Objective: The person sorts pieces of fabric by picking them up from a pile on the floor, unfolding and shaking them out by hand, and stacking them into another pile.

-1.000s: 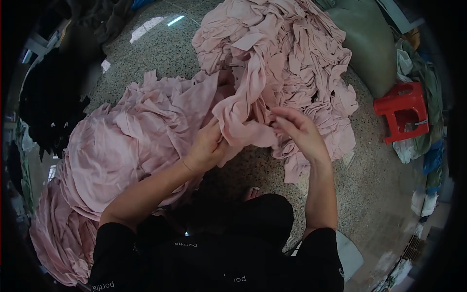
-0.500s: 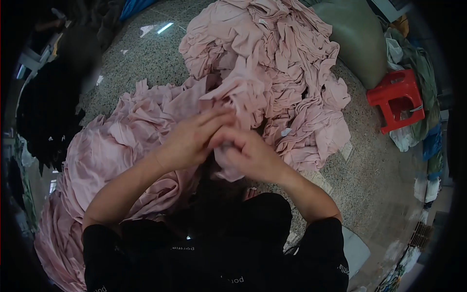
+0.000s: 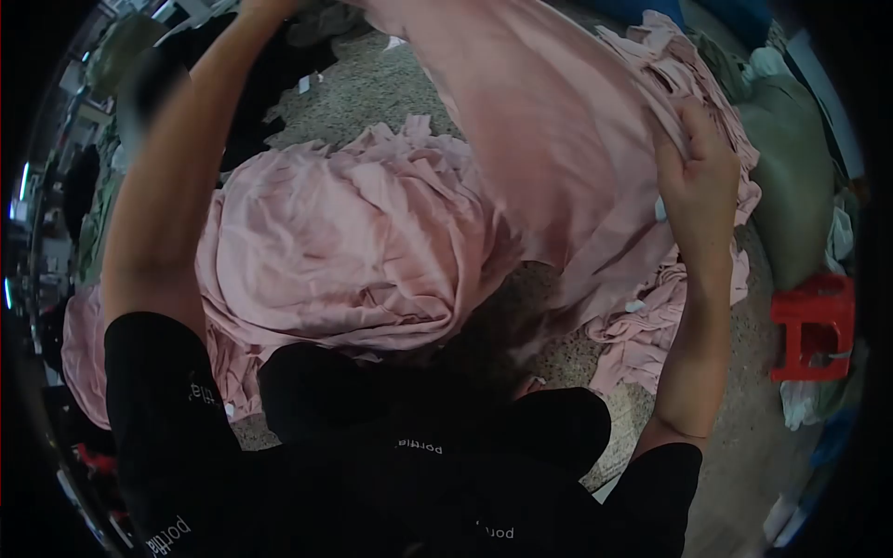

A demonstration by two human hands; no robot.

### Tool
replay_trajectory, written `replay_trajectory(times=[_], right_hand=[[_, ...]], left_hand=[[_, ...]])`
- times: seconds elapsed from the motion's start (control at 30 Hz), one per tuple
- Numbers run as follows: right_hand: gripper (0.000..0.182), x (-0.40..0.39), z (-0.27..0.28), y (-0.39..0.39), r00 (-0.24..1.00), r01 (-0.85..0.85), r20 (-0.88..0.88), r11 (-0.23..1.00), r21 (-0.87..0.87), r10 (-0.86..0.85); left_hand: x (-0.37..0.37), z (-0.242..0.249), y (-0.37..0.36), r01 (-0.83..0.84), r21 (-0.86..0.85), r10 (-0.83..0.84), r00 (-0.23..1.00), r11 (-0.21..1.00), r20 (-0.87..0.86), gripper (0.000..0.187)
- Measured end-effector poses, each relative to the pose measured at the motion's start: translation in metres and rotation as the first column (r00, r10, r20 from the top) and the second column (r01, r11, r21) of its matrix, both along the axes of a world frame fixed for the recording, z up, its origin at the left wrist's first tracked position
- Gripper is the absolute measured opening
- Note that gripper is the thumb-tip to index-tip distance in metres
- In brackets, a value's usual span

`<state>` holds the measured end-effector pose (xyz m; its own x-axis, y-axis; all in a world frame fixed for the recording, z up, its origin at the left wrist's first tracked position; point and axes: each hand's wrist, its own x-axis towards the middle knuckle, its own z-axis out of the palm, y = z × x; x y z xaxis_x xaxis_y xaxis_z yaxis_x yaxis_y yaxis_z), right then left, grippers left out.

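Observation:
A piece of pink fabric [image 3: 558,121] is lifted and spread in front of me, running up to the top edge of the view. My right hand [image 3: 702,163] is closed on its right edge, with the fingers bent around the cloth. At the upper left my raised arm leads to my left hand [image 3: 270,6], which is mostly cut off by the frame, so its fingers are hidden. The lower end of the fabric hangs blurred above the floor. A big rounded heap of the same pink cloth [image 3: 344,242] lies between my arms.
More crumpled pink cloth [image 3: 642,321] lies at the right. Beyond it are an olive-green stuffed sack [image 3: 791,177] and a red plastic stool [image 3: 811,325]. Dark fabric [image 3: 251,112] is piled at the upper left. The speckled floor [image 3: 372,98] shows between the piles.
My hands were together low over the cloth; now they are far apart and raised, left to the upper left, right to the right. The pink fabric has been lifted and spread. My view has shifted.

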<state>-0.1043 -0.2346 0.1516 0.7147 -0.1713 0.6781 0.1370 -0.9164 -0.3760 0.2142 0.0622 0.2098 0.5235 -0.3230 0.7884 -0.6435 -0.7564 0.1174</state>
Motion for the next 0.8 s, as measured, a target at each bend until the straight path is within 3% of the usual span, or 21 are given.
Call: replay_trajectory(times=[0.07,0.17,0.23,0.27,0.3,0.33,0.37,0.4,0.43,0.47,0.53,0.57,0.6,0.63,0.7,0.73,0.77,0.8], right_hand=[[0.014,0.015,0.012,0.025,0.999,-0.029,0.039,0.999,-0.036,0.031],[0.014,0.032,0.002,0.063,0.938,-0.255,0.174,0.936,-0.244,0.301],[0.011,0.027,-0.019,0.091,0.900,-0.394,0.076,0.875,-0.282,0.430],[0.010,0.023,-0.035,0.108,0.866,-0.481,0.012,0.841,-0.249,0.500],[0.010,0.017,-0.052,0.123,0.821,-0.565,-0.050,0.798,-0.209,0.569],[0.015,0.006,-0.069,0.136,0.760,-0.649,-0.171,0.737,-0.186,0.627],[0.020,-0.005,-0.087,0.148,0.680,-0.728,-0.287,0.669,-0.151,0.675],[0.023,-0.013,-0.113,0.159,0.596,-0.788,-0.353,0.610,-0.081,0.722],[0.025,-0.020,-0.135,0.169,0.506,-0.834,-0.410,0.552,-0.008,0.759],[0.025,-0.024,-0.145,0.175,0.510,-0.830,-0.414,0.558,-0.005,0.754],[0.028,-0.030,-0.156,0.180,0.311,-0.896,-0.457,0.418,0.152,0.833],[0.033,-0.027,-0.138,0.179,0.206,-0.858,-0.493,0.399,0.325,0.845],[0.033,-0.021,-0.125,0.178,0.201,-0.854,-0.501,0.401,0.331,0.842],[0.037,-0.011,-0.113,0.177,0.386,-0.797,-0.438,0.533,0.285,0.812],[0.043,0.021,-0.101,0.176,0.689,-0.642,-0.326,0.754,0.139,0.647],[0.045,0.040,-0.100,0.175,0.810,-0.530,-0.274,0.847,0.036,0.519],[0.053,0.055,-0.107,0.171,0.846,-0.418,-0.367,0.908,-0.008,0.386],[0.061,0.064,-0.121,0.168,0.859,-0.293,-0.455,0.954,-0.060,0.235]], left_hand=[[0.001,0.030,0.083,-0.082,0.035,0.076,0.986,0.996,0.149,0.037],[-0.069,0.041,0.170,-0.176,0.205,0.119,0.957,0.963,0.266,0.036],[-0.126,0.019,0.222,-0.207,0.274,0.162,0.970,0.939,0.179,0.040],[-0.152,0.001,0.249,-0.208,0.262,0.203,0.978,0.942,0.048,0.039],[-0.184,-0.017,0.266,-0.209,0.428,0.185,0.978,0.879,0.096,0.040],[-0.216,-0.044,0.285,-0.212,0.431,0.277,0.956,0.877,-0.095,0.041],[-0.243,-0.063,0.284,-0.142,0.455,0.245,0.953,0.879,-0.176,0.041],[-0.264,-0.101,0.325,-0.154,0.636,0.415,0.864,0.756,-0.285,0.039],[-0.283,-0.129,0.325,0.000,0.647,0.360,0.831,0.762,-0.424,0.039],[-0.292,-0.145,0.318,0.161,0.630,0.296,0.777,0.760,-0.556,0.039],[-0.288,-0.129,0.309,0.464,0.604,0.544,0.272,0.648,-0.793,0.039],[-0.267,-0.110,0.282,0.365,0.555,0.573,0.070,0.747,-0.817,0.037],[-0.248,-0.092,0.256,0.247,0.564,0.540,0.164,0.788,-0.826,0.036],[-0.229,-0.081,0.236,0.114,0.557,0.517,0.257,0.823,-0.817,0.036],[-0.185,-0.079,0.213,-0.034,0.367,0.311,0.609,0.930,-0.730,0.037],[-0.154,-0.087,0.209,-0.048,0.409,0.290,0.780,0.911,-0.554,0.040],[-0.130,-0.105,0.206,-0.061,0.445,0.236,0.906,0.894,-0.350,0.043],[-0.115,-0.127,0.213,-0.124,0.549,0.338,0.889,0.827,-0.309,0.048]])
